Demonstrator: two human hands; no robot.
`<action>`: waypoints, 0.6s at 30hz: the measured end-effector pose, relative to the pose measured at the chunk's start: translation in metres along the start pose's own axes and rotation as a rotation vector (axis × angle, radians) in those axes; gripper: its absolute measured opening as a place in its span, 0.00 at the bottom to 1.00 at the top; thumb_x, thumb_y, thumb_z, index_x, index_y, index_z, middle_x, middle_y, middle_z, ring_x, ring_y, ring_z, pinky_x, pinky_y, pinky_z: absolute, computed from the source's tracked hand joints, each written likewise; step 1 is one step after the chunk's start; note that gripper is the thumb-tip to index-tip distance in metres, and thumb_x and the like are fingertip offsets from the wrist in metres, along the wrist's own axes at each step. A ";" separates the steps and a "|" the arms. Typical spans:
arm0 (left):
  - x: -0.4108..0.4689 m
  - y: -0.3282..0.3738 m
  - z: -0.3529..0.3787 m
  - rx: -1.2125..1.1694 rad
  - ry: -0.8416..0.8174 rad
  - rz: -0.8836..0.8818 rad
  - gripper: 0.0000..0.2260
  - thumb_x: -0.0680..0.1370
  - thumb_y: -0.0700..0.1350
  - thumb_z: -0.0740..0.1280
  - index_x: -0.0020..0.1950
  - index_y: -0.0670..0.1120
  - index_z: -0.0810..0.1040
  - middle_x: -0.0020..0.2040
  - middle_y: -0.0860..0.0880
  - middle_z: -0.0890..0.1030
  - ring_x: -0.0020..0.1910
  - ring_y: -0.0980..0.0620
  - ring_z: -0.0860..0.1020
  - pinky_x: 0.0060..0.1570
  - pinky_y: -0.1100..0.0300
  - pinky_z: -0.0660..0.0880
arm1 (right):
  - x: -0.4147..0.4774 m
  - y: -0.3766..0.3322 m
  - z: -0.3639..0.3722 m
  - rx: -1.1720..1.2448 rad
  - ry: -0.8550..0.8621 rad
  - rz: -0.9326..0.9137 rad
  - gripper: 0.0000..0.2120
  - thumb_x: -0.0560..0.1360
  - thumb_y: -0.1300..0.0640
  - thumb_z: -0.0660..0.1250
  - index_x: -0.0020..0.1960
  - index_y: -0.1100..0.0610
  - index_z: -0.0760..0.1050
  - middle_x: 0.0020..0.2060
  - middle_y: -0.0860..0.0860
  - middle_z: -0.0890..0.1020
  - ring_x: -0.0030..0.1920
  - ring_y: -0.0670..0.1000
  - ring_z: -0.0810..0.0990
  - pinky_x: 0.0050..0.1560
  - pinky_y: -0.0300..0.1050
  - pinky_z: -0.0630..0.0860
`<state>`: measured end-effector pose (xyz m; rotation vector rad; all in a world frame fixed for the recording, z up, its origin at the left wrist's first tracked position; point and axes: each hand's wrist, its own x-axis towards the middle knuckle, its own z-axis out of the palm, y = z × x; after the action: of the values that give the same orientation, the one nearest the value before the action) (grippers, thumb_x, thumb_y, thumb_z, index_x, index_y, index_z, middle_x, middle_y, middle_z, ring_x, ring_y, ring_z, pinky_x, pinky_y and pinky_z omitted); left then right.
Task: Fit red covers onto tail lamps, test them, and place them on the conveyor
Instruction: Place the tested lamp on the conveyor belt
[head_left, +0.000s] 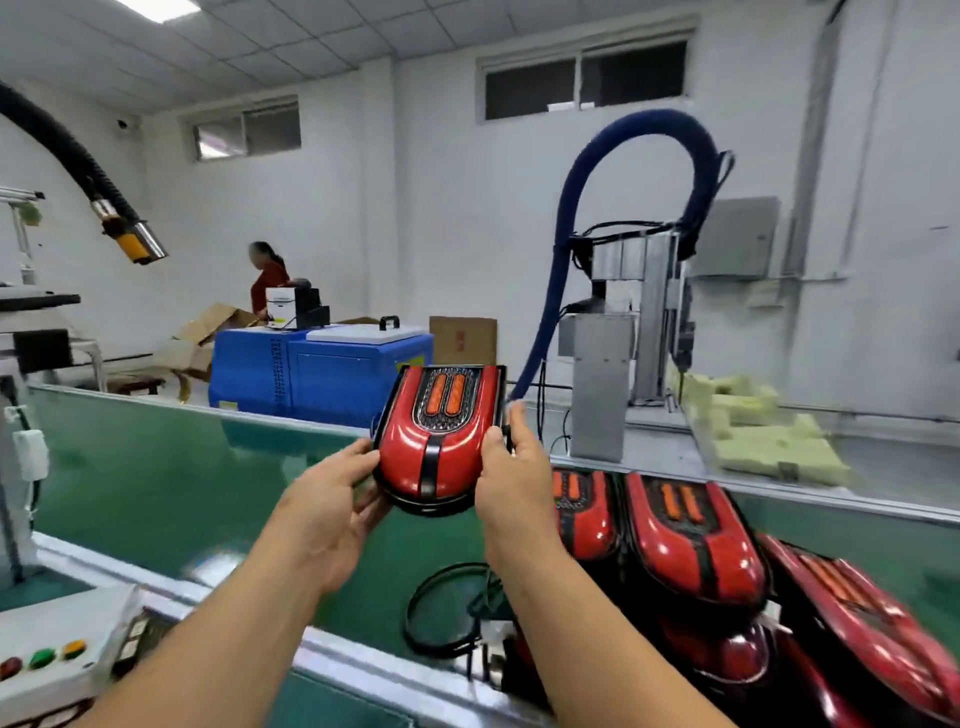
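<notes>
Gripped from both sides above the long green conveyor belt (156, 467): glossy red-covered black-based tail lamp (441, 447), left hand (332, 506) curled at its nine o'clock edge, right hand (511, 486) pinching at three o'clock.

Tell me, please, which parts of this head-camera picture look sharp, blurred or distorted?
Head view: the held tail lamp is fairly sharp, with white glare spots; the tail lamps at lower right are smeared by blur; the green conveyor belt shows soft reflections; the ceiling light is blown out; the wide lens bows straight edges near the borders.
</notes>
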<state>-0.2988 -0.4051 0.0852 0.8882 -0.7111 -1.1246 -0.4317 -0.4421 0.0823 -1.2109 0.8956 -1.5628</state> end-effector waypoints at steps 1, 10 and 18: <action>-0.007 -0.001 0.017 0.008 -0.040 0.002 0.17 0.82 0.38 0.60 0.70 0.40 0.73 0.57 0.43 0.81 0.44 0.52 0.79 0.43 0.60 0.75 | -0.004 -0.014 -0.018 -0.016 0.048 -0.030 0.23 0.83 0.55 0.55 0.77 0.48 0.58 0.70 0.44 0.67 0.63 0.43 0.72 0.58 0.35 0.73; -0.095 -0.054 0.181 0.046 -0.387 -0.037 0.09 0.80 0.36 0.64 0.46 0.44 0.83 0.39 0.50 0.86 0.34 0.59 0.83 0.35 0.65 0.81 | -0.032 -0.105 -0.209 -0.044 0.382 -0.146 0.20 0.83 0.61 0.57 0.75 0.57 0.64 0.68 0.51 0.75 0.64 0.48 0.76 0.68 0.52 0.72; -0.149 -0.140 0.271 0.257 -0.497 -0.104 0.16 0.82 0.39 0.62 0.69 0.49 0.73 0.60 0.52 0.81 0.61 0.52 0.78 0.68 0.52 0.72 | -0.055 -0.110 -0.344 -0.056 0.584 -0.057 0.19 0.83 0.62 0.56 0.74 0.57 0.65 0.60 0.56 0.80 0.49 0.51 0.84 0.47 0.47 0.81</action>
<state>-0.6336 -0.3502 0.0860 0.8728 -1.2511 -1.3865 -0.7866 -0.3554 0.0835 -0.8236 1.2866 -1.9933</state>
